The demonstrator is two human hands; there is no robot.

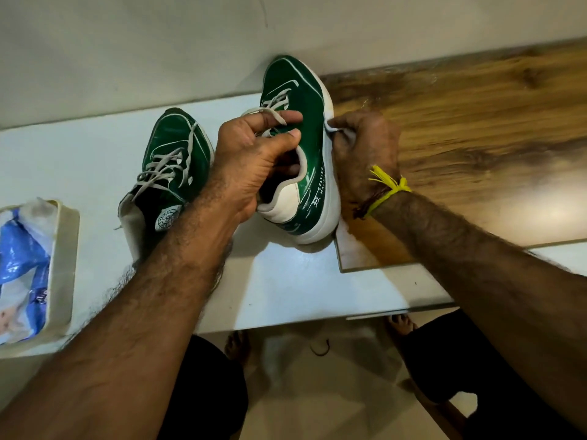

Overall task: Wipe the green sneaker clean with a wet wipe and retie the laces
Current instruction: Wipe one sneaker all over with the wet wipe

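Observation:
A green sneaker [301, 100] with a white sole and grey laces stands tilted on the white table [286, 287]. My left hand [254, 160] grips it at the tongue and collar, fingers reaching into the opening. My right hand [365, 154] pinches a white wet wipe [335, 128] and presses it against the sneaker's white sole on the right side. Most of the wipe is hidden inside my fingers.
The second green sneaker [171, 163] lies to the left with loose laces. A white tray [65, 249] holding a blue wipes pack [22, 262] sits at the left edge. A wooden board [460, 122] covers the right. The wall stands close behind.

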